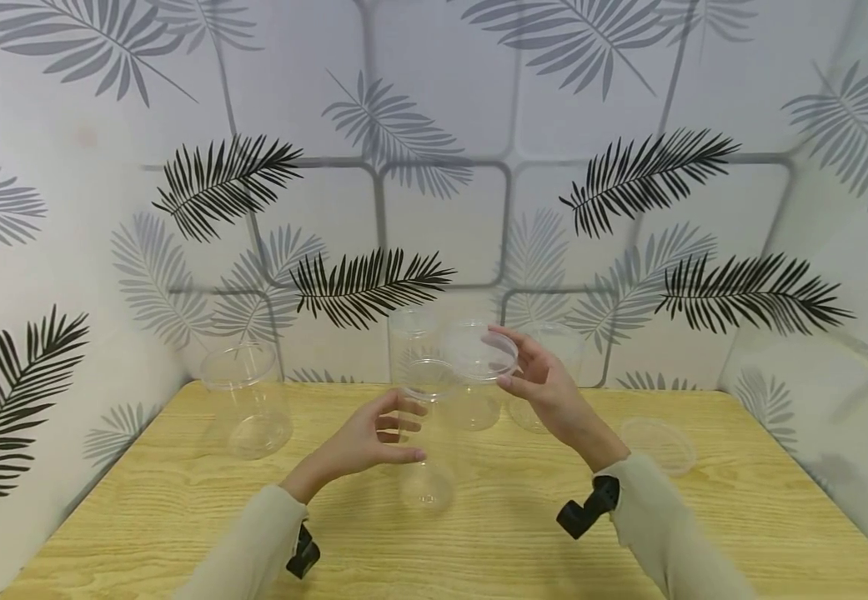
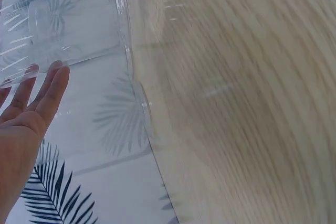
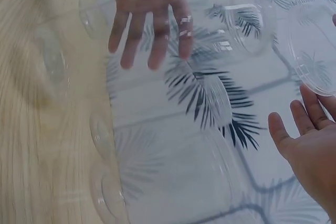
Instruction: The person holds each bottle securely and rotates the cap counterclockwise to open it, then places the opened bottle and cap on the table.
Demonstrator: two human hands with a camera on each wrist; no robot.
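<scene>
- Overall, a leaf-patterned wall covering [image 1: 441,125] backs the work area.
- Wood-grain worktop [image 1: 313,533]: supports the clear containers.
- Wide clear container [image 1: 249,402]: stands on the worktop's left side; further clear containers [image 1: 474,410] stand toward the rear edge.
- Tall clear container [image 1: 435,437]: upright near the worktop's middle, top uncovered.
- Left grip [image 1: 377,433]: fingers spread around the tall clear container, thumb on the near side; firmness of contact cannot be told.
- Right grip [image 1: 540,382]: thumb and fingers pinching the edge of a clear lid [image 1: 479,357], raised just right of the tall clear container's rim.
- Second lid [image 1: 659,446]: flat on the worktop's right side.
- Black wrist units [image 1: 591,508]: one per sleeve cuff.
</scene>
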